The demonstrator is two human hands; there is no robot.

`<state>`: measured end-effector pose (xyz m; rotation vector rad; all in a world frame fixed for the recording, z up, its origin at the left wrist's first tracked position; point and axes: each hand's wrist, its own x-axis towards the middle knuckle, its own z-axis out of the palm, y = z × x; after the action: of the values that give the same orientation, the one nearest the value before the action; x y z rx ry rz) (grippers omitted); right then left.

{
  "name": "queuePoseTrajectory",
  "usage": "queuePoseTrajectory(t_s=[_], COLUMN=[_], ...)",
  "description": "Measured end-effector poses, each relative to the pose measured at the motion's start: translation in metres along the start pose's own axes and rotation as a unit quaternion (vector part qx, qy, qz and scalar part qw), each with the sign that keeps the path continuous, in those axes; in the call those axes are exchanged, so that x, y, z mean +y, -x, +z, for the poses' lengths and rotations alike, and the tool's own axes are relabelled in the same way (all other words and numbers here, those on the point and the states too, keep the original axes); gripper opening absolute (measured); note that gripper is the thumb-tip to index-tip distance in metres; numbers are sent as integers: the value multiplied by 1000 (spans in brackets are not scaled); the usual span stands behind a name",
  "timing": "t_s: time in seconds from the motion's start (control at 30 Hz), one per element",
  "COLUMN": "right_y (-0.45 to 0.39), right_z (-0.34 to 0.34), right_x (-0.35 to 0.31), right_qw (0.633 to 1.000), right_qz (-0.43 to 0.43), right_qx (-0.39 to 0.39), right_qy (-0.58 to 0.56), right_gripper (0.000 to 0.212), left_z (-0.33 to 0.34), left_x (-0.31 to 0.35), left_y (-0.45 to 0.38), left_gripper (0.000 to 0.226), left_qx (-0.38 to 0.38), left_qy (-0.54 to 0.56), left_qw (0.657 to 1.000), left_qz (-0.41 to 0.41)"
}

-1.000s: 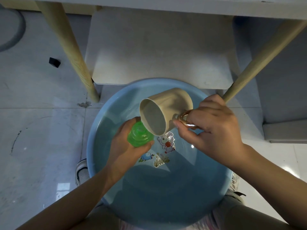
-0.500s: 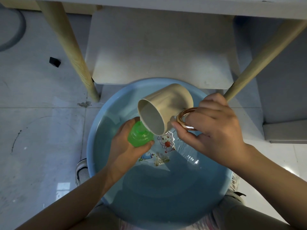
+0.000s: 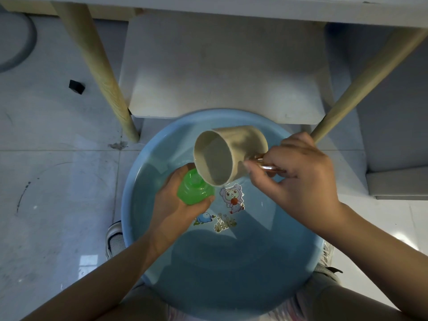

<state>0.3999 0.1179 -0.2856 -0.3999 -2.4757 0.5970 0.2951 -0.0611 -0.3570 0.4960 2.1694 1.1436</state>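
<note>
**A:** Nearest edge first. What's at the basin?

**B:** Blue basin on the floor, water in it. A white shoe is tucked against its near-left rim. Cartoon stickers show on its bottom, about the middle.

**A:** Hands?

**B:** Left hand is over the basin's left half, fingers and thumb curled round a green plastic cup, gripping it from below and the side. Cup held above the water, left of the basin's centre.

**A:** And the other?

**B:** Right hand is over the basin's right half, thumb and fingers pinching a coppery handle of a beige mug.

**A:** Mug's attitude?

**B:** Tipped onto its side above the basin's far-centre, mouth turned left and toward the camera. Its lower rim hangs over the green cup's top edge; I cannot tell whether they touch. No pour visible.

**A:** Beyond the basin?

**B:** A white shelf just past the far rim. Pale wooden legs slant down either side, one off the far-left rim, one off the far-right. A small black block lies on the floor, well away to the far left.
</note>
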Motion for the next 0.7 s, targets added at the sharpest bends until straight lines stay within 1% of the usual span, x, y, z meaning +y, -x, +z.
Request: queuePoseTrajectory(t_s=[0.07, 0.1, 0.2, 0.27, 0.3, 0.37, 0.4, 0.47, 0.5, 0.57, 0.63, 0.7], right_y=[2, 3, 10, 17, 20, 26, 28, 32, 33, 36, 36, 35], right_z=[-2, -1, 6, 12, 15, 20, 22, 27, 31, 38, 43, 46], right_x=[-2, -1, 15, 26, 31, 35, 36, 38, 39, 39, 34, 28], right_qw=[994, 986, 941, 919, 916, 931, 948, 977, 978, 964, 947, 934], right_qz=[100, 158, 309, 362, 370, 341, 300, 176, 118, 30, -40, -95], right_qx=[-14, -19, -31, -39, -46, -63, -74, -112, -141, -198, -229, -242], right_qy=[-32, -57, -135, -150, -145, -111, -70, 43, 95, 173, 221, 246], right_gripper=[40, 42, 45, 43, 42, 45, 46, 38, 33, 29, 34, 31], left_z=[-1, -1, -2, -3, -4, -6, -6, -8, -8, -9, -10, -10], left_x=[-2, -2, -5, -5, -6, -6, -6, -6, -5, -5, -5, -5], left_y=[0, 0, 1, 2, 2, 2, 2, 2, 2, 2, 3, 3], left_gripper=[61, 61, 62, 62, 63, 64, 64, 65, 65, 65, 64, 63], left_qx=[-2, -2, 3, 6, 7, 7, 7, 10, 12, 14, 15, 17], left_qy=[8, 12, 15, 19, 20, 21, 21, 19, 18, 19, 25, 31], left_qw=[1000, 1000, 1000, 999, 999, 999, 999, 1000, 1000, 999, 999, 999], left_qz=[-13, -18, -24, -26, -27, -26, -25, -22, -22, -23, -28, -28])
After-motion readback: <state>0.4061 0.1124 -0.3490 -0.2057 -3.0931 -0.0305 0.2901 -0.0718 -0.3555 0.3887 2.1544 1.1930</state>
